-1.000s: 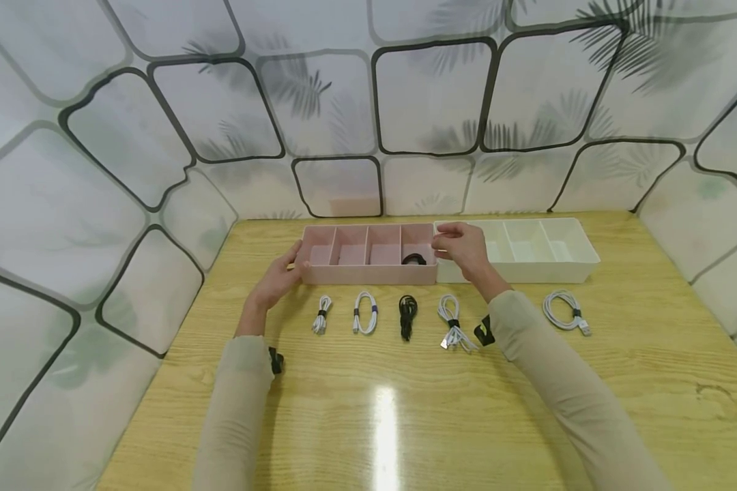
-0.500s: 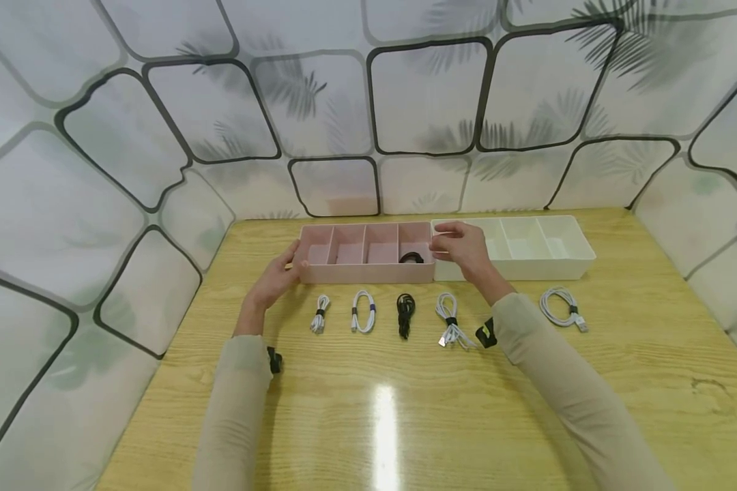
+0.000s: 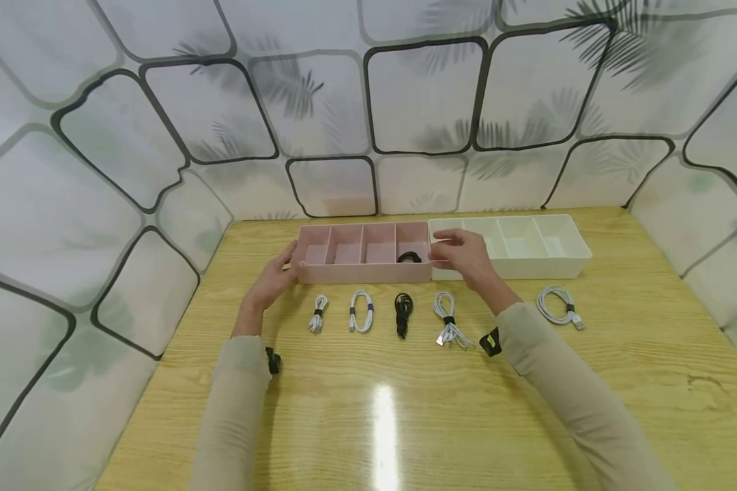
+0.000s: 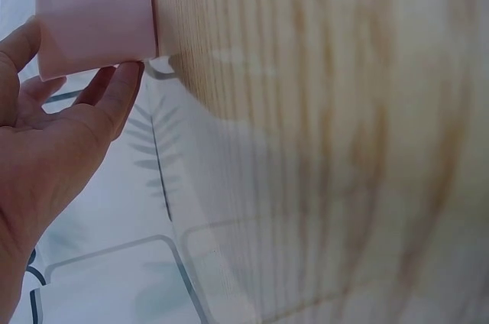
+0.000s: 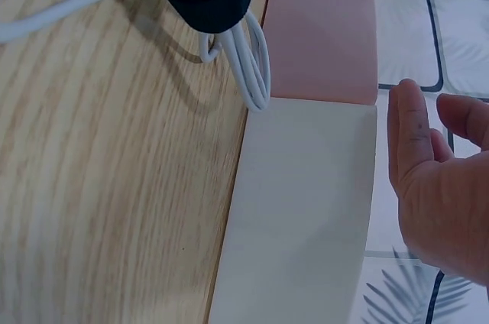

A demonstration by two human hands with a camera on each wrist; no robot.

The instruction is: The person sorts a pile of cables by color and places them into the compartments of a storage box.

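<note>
My left hand (image 3: 269, 285) holds the left end of a pink four-compartment box (image 3: 365, 274), its thumb on the front and fingers against the end, as the left wrist view shows. A coiled black cable (image 3: 409, 257) lies in the box's rightmost compartment. My right hand (image 3: 465, 256) hovers over the left end of a cream box (image 3: 528, 270), which butts against the pink one. Its fingers are loosely bent, with nothing seen in them. Below the boxes lie a tied black cable (image 3: 402, 309) and white ones, among them a white cable (image 3: 449, 320) near my right wrist.
On the wooden table (image 3: 319, 409), two tied white cables lie at left: a short cable (image 3: 318, 315) and a looped cable (image 3: 370, 307). A round coiled white cable (image 3: 570, 309) lies at far right. A patterned curtain (image 3: 319, 109) stands behind the boxes and along the sides.
My right hand has shifted very slightly down, its fingers still bent and holding nothing. The view has drifted a little. My left hand, the boxes and the cables stay as they were.
</note>
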